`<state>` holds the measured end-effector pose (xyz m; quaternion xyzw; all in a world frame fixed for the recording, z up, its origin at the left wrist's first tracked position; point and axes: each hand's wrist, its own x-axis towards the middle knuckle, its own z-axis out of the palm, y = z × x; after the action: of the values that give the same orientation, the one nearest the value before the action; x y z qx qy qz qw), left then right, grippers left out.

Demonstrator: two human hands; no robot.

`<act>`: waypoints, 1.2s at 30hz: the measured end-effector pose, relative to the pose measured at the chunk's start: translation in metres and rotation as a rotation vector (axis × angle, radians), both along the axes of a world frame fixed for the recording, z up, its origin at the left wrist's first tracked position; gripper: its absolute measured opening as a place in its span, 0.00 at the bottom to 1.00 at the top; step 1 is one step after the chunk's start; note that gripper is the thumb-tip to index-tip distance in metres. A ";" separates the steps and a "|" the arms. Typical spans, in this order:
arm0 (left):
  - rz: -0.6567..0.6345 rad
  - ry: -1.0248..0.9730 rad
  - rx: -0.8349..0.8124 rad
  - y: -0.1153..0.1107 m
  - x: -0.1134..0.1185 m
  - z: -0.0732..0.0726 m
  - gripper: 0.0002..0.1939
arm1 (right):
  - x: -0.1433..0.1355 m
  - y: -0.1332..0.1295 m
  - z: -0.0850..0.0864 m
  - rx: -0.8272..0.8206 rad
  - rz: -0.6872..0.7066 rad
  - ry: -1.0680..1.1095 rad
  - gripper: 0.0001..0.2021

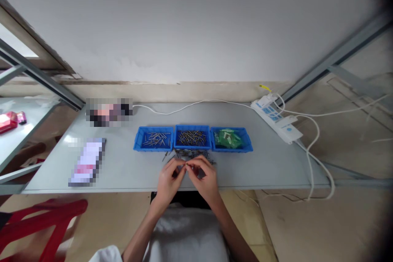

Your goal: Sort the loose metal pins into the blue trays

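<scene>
My left hand (168, 176) and my right hand (203, 177) meet fingertip to fingertip near the table's front edge. Both are closed in a pinch, and whatever sits between the fingers is too small to name. Just beyond them lies a loose heap of thin metal pins (194, 154), partly hidden by my fingers. Behind the heap, three blue trays stand in a row. The left tray (138, 141) holds scattered silvery pins, the middle tray (177, 144) a denser pile of darker ones, and the right tray (247, 141) a green plastic bag (227, 138).
A white power strip (276, 118) with plugs and cables stands at the table's right. On the left lie a blurred phone-like object (87, 161) and another blurred item (109, 114). A thin white cable (184, 108) runs along the back. A red stool (46, 225) stands lower left.
</scene>
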<state>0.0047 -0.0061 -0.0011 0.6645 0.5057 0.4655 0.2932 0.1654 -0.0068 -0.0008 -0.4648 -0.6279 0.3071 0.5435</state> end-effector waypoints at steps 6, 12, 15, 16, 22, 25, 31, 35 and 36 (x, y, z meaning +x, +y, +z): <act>0.295 -0.018 0.030 0.001 -0.019 0.015 0.13 | 0.001 -0.001 0.002 0.003 -0.022 0.018 0.07; 0.584 0.411 0.039 0.034 -0.055 0.060 0.08 | -0.001 -0.002 0.000 -0.003 -0.007 -0.006 0.08; 0.696 0.434 0.106 0.029 -0.061 0.060 0.09 | -0.003 -0.003 0.002 -0.002 0.005 -0.028 0.08; 0.677 0.419 0.141 0.024 -0.061 0.054 0.09 | -0.003 -0.003 0.002 -0.002 0.004 -0.034 0.08; 0.251 0.522 -0.080 -0.009 -0.049 0.004 0.12 | -0.002 -0.003 0.002 -0.023 -0.008 -0.058 0.08; 0.250 0.554 -0.120 -0.010 -0.042 -0.007 0.13 | -0.002 -0.003 0.002 -0.025 0.009 -0.074 0.08; 0.235 0.543 -0.076 -0.006 -0.041 -0.010 0.09 | -0.003 -0.003 0.003 -0.003 0.022 -0.115 0.09; 0.202 0.513 -0.020 -0.009 -0.043 -0.011 0.11 | -0.004 -0.003 0.001 0.019 0.003 -0.173 0.09; 0.180 0.504 -0.002 -0.011 -0.043 -0.012 0.11 | -0.005 -0.003 0.000 0.026 -0.002 -0.194 0.09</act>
<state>-0.0386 -0.0166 -0.0126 0.7115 0.6202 0.3092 0.1160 0.1601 -0.0102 -0.0008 -0.4857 -0.6812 0.2520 0.4863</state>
